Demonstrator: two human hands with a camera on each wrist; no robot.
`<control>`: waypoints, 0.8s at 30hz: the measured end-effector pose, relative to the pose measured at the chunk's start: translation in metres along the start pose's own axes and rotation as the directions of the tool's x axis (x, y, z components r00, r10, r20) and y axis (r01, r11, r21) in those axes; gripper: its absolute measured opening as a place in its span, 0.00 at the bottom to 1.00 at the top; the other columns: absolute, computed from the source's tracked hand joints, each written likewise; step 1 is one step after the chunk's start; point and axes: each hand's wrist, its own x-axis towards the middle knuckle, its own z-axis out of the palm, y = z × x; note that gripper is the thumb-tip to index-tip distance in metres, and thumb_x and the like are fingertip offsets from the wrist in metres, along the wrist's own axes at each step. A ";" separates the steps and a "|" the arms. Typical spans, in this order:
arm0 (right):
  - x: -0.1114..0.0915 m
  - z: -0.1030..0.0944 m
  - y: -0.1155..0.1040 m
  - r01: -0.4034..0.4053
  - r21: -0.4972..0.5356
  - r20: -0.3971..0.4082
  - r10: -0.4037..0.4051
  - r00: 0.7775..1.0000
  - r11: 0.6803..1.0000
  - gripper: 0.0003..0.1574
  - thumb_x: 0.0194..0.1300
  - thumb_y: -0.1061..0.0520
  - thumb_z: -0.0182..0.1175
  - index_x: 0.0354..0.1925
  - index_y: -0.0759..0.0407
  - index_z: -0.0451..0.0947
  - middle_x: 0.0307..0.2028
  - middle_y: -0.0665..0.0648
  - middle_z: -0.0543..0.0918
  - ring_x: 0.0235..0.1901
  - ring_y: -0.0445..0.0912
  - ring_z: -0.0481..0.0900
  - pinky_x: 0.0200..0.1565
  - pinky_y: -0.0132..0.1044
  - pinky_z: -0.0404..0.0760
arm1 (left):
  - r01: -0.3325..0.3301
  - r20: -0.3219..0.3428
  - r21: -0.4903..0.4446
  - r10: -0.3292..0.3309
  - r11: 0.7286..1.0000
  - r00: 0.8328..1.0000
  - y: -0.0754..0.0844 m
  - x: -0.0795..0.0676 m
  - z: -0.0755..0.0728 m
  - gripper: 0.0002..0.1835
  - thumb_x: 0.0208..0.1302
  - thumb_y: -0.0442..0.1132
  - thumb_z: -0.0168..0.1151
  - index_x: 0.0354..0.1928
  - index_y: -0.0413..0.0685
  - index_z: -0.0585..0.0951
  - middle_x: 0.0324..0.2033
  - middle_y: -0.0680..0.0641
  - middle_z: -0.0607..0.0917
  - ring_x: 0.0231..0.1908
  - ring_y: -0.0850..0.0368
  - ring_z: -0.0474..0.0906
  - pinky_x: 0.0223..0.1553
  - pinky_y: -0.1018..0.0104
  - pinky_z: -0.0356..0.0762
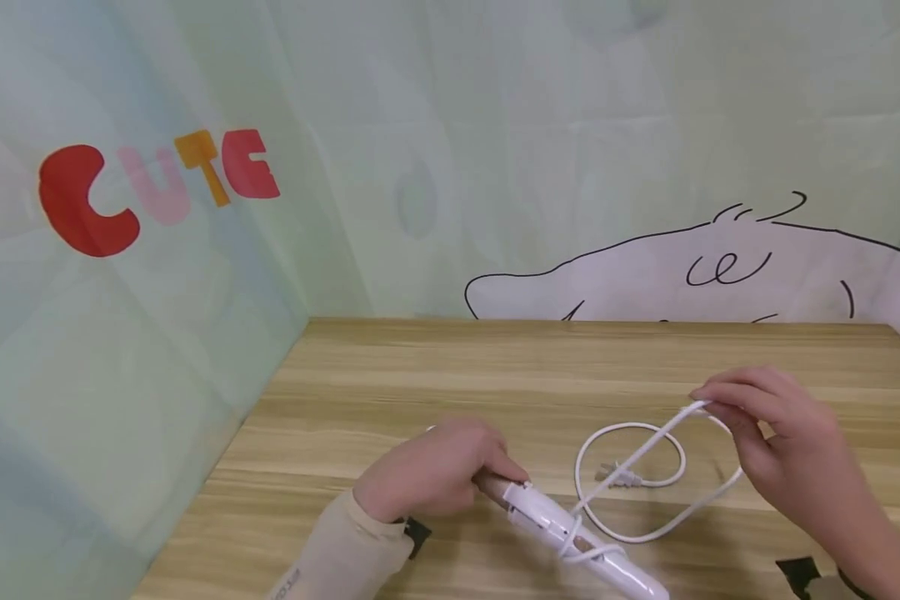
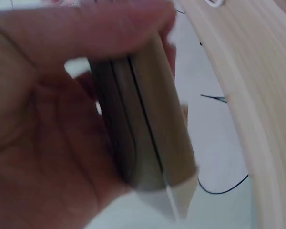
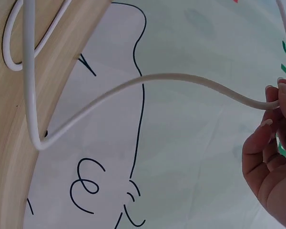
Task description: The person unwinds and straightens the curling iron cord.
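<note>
My left hand (image 1: 442,468) grips a white hair straightener (image 1: 543,510) by its gold-brown end, and the handle slants down toward the table's near edge. In the left wrist view the thumb and fingers wrap the gold-brown barrel (image 2: 148,109), which ends in a white tip. A white power cord (image 1: 630,454) winds around the handle. To the right, my right hand (image 1: 787,450) pinches that cord between thumb and fingertips, raised above the table. The right wrist view has the cord (image 3: 181,76) running in a curve to the pinching fingers. The plug (image 1: 621,475) lies inside a cord loop.
The wooden table (image 1: 420,367) meets a printed cloth backdrop (image 1: 495,150) at its back and left sides. Dark straps (image 1: 798,575) show near both wrists.
</note>
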 end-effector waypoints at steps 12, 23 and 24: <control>-0.018 0.027 0.018 -0.106 -0.025 0.100 0.108 0.989 0.994 0.15 0.47 0.75 0.72 0.31 0.60 0.87 0.34 0.53 0.86 0.34 0.27 0.77 0.32 0.19 0.75 | -0.225 0.128 -0.349 0.284 0.910 0.950 0.000 -0.001 -0.005 0.31 0.45 0.14 0.66 0.53 0.45 0.86 0.37 0.58 0.82 0.39 0.72 0.71 0.43 0.79 0.74; -0.047 0.063 0.019 -0.148 0.022 0.401 0.126 0.907 0.989 0.19 0.39 0.77 0.74 0.30 0.60 0.86 0.31 0.49 0.84 0.32 0.43 0.82 0.33 0.36 0.83 | -0.194 0.065 -0.359 0.232 0.913 0.971 0.007 0.001 -0.007 0.30 0.48 0.17 0.66 0.55 0.46 0.85 0.36 0.58 0.81 0.36 0.71 0.70 0.40 0.78 0.74; -0.048 0.062 0.018 -0.166 0.051 0.426 0.129 0.896 0.985 0.18 0.41 0.77 0.73 0.31 0.60 0.85 0.31 0.49 0.84 0.33 0.42 0.81 0.32 0.35 0.83 | -0.179 0.049 -0.364 0.211 0.914 0.976 0.007 0.001 -0.007 0.29 0.49 0.18 0.66 0.55 0.46 0.85 0.37 0.59 0.81 0.36 0.71 0.71 0.41 0.77 0.74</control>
